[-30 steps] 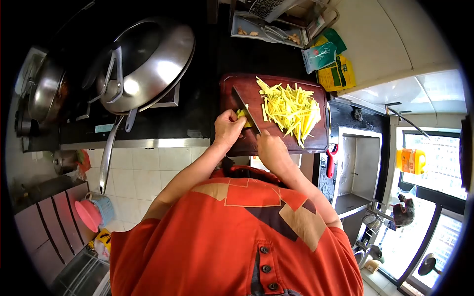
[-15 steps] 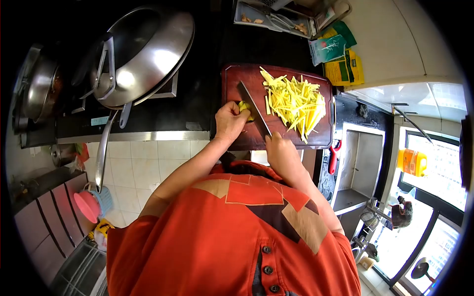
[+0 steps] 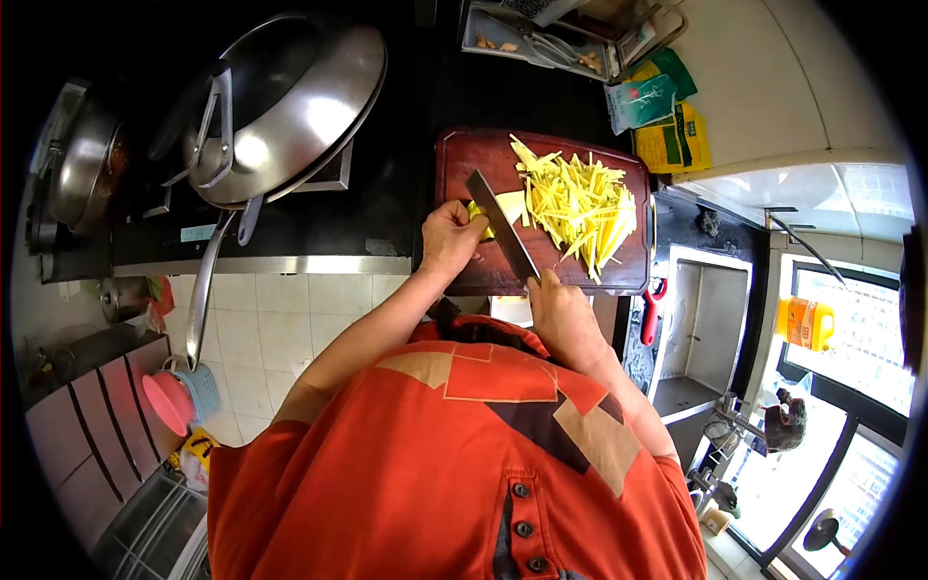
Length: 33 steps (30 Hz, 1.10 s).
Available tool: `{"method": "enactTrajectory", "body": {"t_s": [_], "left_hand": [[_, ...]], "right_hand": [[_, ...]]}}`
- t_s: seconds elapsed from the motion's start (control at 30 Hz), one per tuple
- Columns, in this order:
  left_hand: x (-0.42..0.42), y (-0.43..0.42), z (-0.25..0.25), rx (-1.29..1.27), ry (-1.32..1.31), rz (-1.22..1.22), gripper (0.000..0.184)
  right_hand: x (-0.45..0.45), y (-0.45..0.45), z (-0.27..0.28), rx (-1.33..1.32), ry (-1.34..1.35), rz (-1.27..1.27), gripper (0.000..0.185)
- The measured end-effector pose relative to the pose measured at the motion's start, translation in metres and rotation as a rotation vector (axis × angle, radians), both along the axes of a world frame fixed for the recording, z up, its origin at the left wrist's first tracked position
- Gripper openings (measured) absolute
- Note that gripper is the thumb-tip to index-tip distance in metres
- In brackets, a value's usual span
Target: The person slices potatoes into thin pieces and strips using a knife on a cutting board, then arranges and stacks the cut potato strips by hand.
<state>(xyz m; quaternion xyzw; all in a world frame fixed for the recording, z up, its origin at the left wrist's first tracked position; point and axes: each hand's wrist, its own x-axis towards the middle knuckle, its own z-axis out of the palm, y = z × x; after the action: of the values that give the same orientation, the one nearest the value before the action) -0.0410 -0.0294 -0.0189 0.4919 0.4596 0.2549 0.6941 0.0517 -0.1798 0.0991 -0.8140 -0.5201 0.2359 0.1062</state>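
On the dark red cutting board (image 3: 474,145), my left hand (image 3: 450,242) has its bent fingers closed on a yellow-green vegetable piece (image 3: 475,211), mostly hidden under them. Just right of those fingertips is the blade of a broad kitchen knife (image 3: 503,228). My right hand (image 3: 564,314) is wrapped round its handle at the board's front edge. Pale yellow slices (image 3: 513,205) lie flat beside the blade, touching a large heap of thin yellow vegetable strips (image 3: 582,208) on the board's right half.
A lidded steel wok (image 3: 319,106) stands on the stove at left, its long handle jutting past the counter edge. Yellow and green packets (image 3: 667,135) and a tray (image 3: 474,43) are behind the board. To the right are a sink (image 3: 710,319) and a red-handled tool (image 3: 653,311).
The knife has shifted slightly right and its blade face shows more broadly. Pale slices now show between the blade and the heap. My left hand stays on the vegetable piece.
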Motion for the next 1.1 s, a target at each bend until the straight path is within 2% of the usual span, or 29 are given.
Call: {"method": "enactTrajectory", "body": {"t_s": [0.17, 0.23, 0.3, 0.37, 0.5, 0.53, 0.6, 0.63, 0.67, 0.7, 0.8, 0.93, 1.1], "left_hand": [[0.001, 0.001, -0.006, 0.129, 0.072, -0.009, 0.029], [-0.001, -0.002, -0.005, 0.202, 0.118, -0.033, 0.029], [-0.003, 0.0, -0.002, 0.088, 0.015, -0.033, 0.027], [-0.006, 0.001, -0.009, 0.077, -0.028, -0.057, 0.025], [-0.014, 0.003, -0.004, -0.04, -0.112, -0.135, 0.017], [-0.016, 0.004, -0.002, -0.036, -0.114, -0.138, 0.017], [-0.018, 0.006, 0.002, -0.057, -0.13, -0.213, 0.012], [-0.019, 0.006, 0.002, -0.056, -0.13, -0.214, 0.012], [-0.02, 0.007, 0.002, -0.058, -0.142, -0.227, 0.011], [-0.021, 0.006, 0.003, -0.061, -0.154, -0.239, 0.01], [-0.021, 0.007, 0.005, -0.092, -0.133, -0.223, 0.012], [-0.014, 0.005, 0.004, -0.094, -0.104, -0.177, 0.016], [-0.009, 0.003, 0.001, -0.07, -0.118, -0.1, 0.025]], "right_hand": [[0.0, 0.01, -0.032, 0.064, 0.09, -0.061, 0.025], [-0.008, 0.029, -0.066, 0.07, 0.033, -0.082, 0.025], [-0.006, 0.039, -0.071, 0.095, -0.041, -0.089, 0.024], [-0.002, 0.038, -0.065, 0.114, 0.028, -0.084, 0.025], [0.034, 0.03, -0.09, 0.351, 0.183, -0.022, 0.027], [0.032, 0.04, -0.037, -0.07, 0.491, -0.23, 0.026], [0.037, 0.042, -0.027, -0.16, 0.614, -0.31, 0.024], [0.037, 0.039, -0.042, -0.159, 0.615, -0.311, 0.024], [0.036, 0.033, -0.069, 0.129, 0.395, -0.148, 0.023], [0.029, 0.034, -0.07, 0.41, 0.168, 0.015, 0.021], [0.002, 0.024, -0.054, 0.215, 0.05, -0.022, 0.02], [-0.007, 0.011, -0.009, 0.129, -0.062, 0.02, 0.019], [-0.004, 0.004, -0.005, 0.085, -0.061, 0.044, 0.021]]}}
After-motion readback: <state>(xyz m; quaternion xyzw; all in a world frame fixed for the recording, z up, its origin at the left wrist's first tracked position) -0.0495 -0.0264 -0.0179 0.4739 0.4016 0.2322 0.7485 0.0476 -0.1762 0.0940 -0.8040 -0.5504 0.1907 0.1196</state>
